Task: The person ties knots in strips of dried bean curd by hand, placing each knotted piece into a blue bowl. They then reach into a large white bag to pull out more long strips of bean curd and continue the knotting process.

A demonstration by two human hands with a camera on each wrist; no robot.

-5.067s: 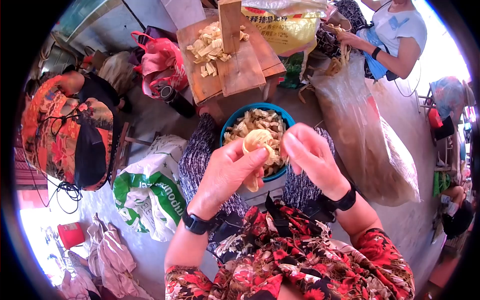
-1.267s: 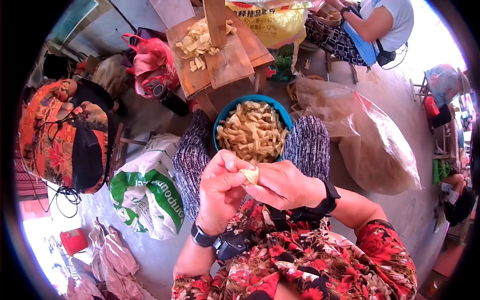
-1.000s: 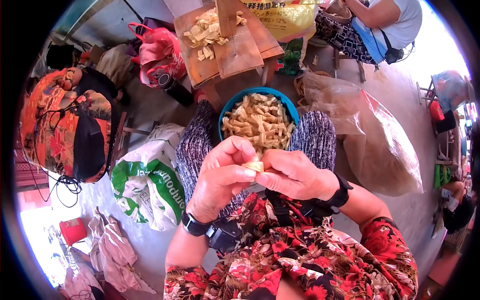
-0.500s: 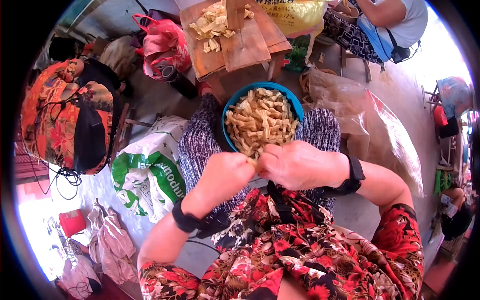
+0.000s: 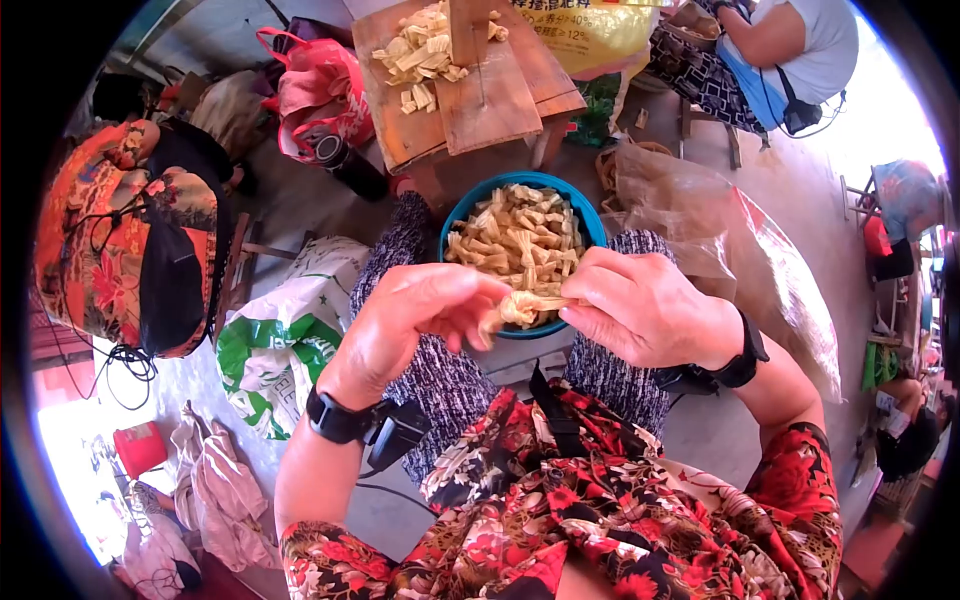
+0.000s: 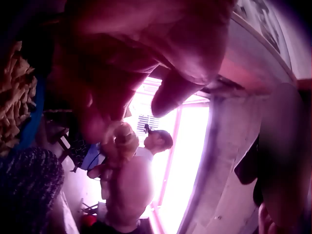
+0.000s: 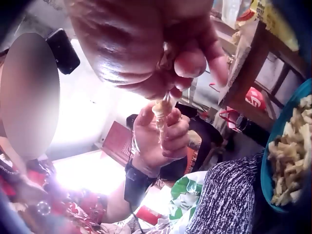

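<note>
A pale yellow strip tied in a knot is held over the near rim of the blue basin. My right hand pinches its right end between thumb and fingers. Beside its left end is my left hand, thumb and fingers loosely bent and apart from one another. In the right wrist view, the knot hangs below my right fingers, its tail crossing in front of my left hand. Many similar knotted strips fill the basin.
A wooden stool with a pile of strips stands beyond the basin. A clear plastic sack lies at right, a white and green bag at left. A dark bottle stands near a pink bag. Another person sits at upper right.
Both hands first work the strip, then close tightly together half a second ago. Now my left hand has loosened and drawn left, while the knotted strip stays in my right fingers.
</note>
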